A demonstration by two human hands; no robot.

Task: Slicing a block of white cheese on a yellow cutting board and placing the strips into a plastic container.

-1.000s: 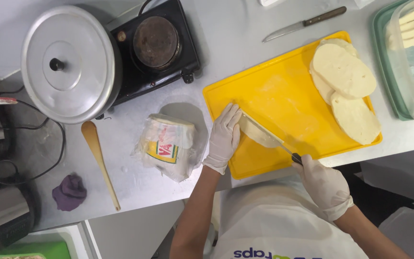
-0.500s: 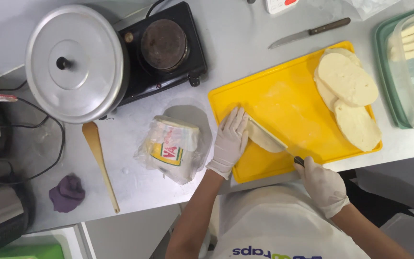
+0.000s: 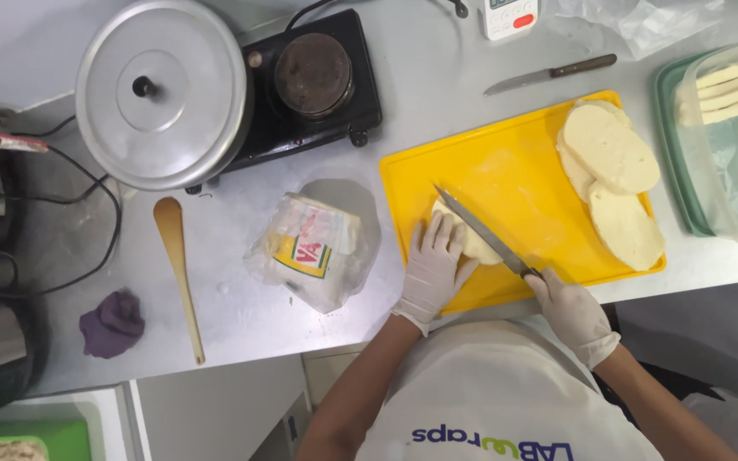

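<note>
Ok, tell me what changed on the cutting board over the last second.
The knife in the right hand swung from lying low across the cheese block to standing steeper over it, its tip further up the yellow board. The left hand stayed pressed on the block. The cut slices, spare knife, wrapper and wooden spoon kept their places.

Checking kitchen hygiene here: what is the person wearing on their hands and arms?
Both the left hand and the right hand wear thin, whitish disposable gloves ending at the wrists, with slightly wrinkled cuffs. The forearms above show no sleeves. No watch, jewellery or markings are visible.
</note>
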